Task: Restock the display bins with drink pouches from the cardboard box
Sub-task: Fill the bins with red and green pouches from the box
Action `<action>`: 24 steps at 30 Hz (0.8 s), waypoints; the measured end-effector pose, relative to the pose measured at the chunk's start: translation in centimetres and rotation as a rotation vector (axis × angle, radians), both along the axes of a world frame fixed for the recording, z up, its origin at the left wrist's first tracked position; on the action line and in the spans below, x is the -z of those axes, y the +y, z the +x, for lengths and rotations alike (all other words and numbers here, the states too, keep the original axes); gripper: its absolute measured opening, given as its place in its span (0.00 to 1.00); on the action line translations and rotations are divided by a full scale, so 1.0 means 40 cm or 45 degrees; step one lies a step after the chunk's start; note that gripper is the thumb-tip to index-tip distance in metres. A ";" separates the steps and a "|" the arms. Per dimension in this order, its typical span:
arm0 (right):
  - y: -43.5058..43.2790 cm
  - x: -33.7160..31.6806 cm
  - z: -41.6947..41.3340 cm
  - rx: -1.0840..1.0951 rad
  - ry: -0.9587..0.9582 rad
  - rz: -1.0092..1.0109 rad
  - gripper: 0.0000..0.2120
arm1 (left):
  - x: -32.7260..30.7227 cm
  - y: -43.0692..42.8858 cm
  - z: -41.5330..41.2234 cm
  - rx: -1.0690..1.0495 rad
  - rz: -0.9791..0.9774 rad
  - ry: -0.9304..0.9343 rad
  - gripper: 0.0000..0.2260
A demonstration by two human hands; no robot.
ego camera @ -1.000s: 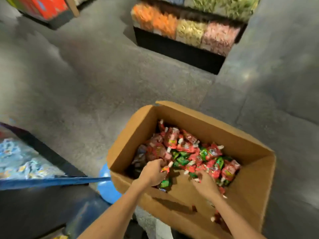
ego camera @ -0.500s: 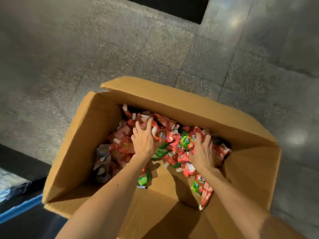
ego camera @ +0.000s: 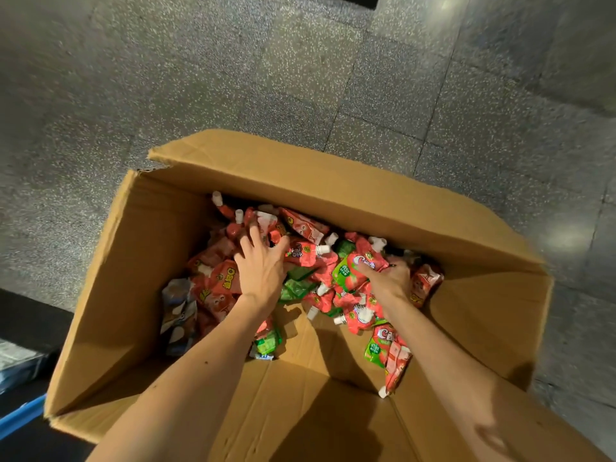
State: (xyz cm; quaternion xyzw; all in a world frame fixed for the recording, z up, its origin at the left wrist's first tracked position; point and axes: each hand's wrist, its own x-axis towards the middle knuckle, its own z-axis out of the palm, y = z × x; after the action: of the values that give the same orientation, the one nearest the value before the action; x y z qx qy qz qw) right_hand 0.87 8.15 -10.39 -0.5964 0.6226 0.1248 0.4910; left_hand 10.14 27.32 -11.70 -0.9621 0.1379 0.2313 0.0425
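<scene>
Both grips have moved from the near edge of the heap to deep against the far wall of the one cardboard box (ego camera: 333,181) (gathering a load, I judge, with nothing lifted out yet). By the box's left wall lie a few blue-white pouches (ego camera: 178,308). Next, the left grip (ego camera: 261,271) lies spread flat on red drink pouches (ego camera: 220,285). Past several green pouches (ego camera: 295,288), the right grip (ego camera: 391,278) curls into the heap, seemingly round a red-and-green pouch (ego camera: 361,265). Pouches run to dozens, too tangled to count; no display bin shows.
</scene>
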 end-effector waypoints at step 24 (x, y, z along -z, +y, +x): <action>0.099 -0.035 -0.018 -0.531 -0.173 -0.303 0.15 | -0.012 0.029 -0.042 -0.287 -0.155 0.128 0.08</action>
State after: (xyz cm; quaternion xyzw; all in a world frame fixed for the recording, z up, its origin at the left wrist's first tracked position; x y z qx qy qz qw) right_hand 0.16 12.12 -9.01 -0.7727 0.4619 0.1087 0.4216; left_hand 8.47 28.46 -11.20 -0.9596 0.0445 0.2736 -0.0492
